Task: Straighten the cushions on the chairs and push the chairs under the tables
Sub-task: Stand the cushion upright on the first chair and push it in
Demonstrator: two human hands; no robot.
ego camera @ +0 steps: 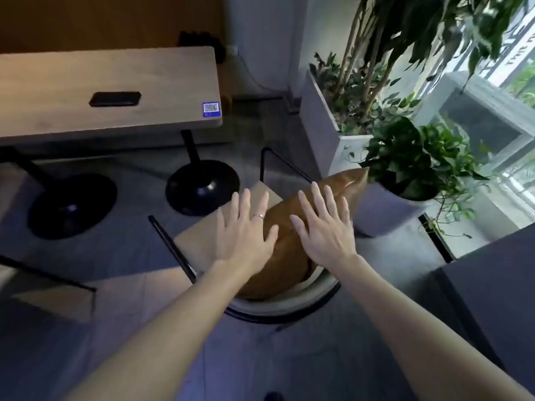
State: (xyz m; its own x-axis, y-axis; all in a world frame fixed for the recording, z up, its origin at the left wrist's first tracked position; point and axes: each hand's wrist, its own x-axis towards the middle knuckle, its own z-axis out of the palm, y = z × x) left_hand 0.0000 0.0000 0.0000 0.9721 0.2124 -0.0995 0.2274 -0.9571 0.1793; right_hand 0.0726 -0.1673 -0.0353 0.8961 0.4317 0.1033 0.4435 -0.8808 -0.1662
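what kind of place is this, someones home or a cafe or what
Most likely a cafe or shared lounge, not a home. The wooden table stands on heavy round pedestal bases and carries a QR code sticker, as for ordering. Large planters line the window beside the cushioned chair.

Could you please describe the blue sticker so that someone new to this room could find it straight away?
Start at the long wooden table on the left, standing on black round-based legs. Go to its near right corner: the blue sticker lies flat there, a small square printed with a QR code. The dark rectangular object mid-table is black and longer.
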